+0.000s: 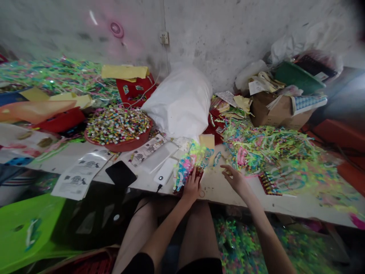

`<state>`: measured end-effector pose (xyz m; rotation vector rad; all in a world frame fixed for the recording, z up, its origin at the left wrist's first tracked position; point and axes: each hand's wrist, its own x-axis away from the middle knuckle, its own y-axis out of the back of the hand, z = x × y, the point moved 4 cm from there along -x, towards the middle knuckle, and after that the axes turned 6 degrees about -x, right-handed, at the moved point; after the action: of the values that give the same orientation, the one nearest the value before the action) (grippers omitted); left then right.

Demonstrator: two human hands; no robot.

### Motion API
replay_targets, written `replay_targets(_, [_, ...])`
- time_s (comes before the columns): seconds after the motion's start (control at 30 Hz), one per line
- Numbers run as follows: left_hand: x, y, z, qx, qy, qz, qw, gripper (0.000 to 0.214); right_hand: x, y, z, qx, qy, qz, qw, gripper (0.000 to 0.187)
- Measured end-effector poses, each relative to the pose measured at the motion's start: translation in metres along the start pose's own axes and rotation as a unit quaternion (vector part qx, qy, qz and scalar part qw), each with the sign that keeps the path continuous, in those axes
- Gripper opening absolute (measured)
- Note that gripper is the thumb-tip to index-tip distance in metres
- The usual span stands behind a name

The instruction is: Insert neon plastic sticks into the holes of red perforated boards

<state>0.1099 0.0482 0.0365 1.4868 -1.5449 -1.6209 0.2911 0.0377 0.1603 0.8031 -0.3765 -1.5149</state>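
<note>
My left hand [192, 187] lies over a dark red holder [199, 173], its fingers stretched out flat against it. Blue, pink and yellow-green plastic pieces [185, 167] are bunched at that hand's left and beyond its fingertips. Above the tabletop, my right hand [233, 178] has its fingers apart and nothing visible between them. A small blue piece [217, 158] rests just beyond the right fingertips. Beside my left wrist is a thin ring [202, 193], perhaps a rubber band. The underside of the bunch is hidden.
A large white sack [182, 102] stands behind the bunch. Left are a red basin [118, 146] of small colourful pieces, a white device [165, 171] with a cable, a black tablet-like object [121, 174] and printed sheets [81, 175]. Tangled strips [270, 146] and a cardboard box [265, 110] lie right.
</note>
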Motion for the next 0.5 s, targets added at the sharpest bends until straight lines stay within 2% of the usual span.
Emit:
replay_targets(0.2, [0.015,0.002,0.003,0.085,-0.011,-0.031,0.996,0.025,-0.011,-0.019,-0.006,0.107,0.098,-0.028,0.989,0.033])
replay_targets(0.5, [0.005,0.000,0.003,0.069,-0.012,-0.042,0.997,0.026,-0.017,-0.024,-0.003,0.147,0.146,-0.010,0.978,0.031])
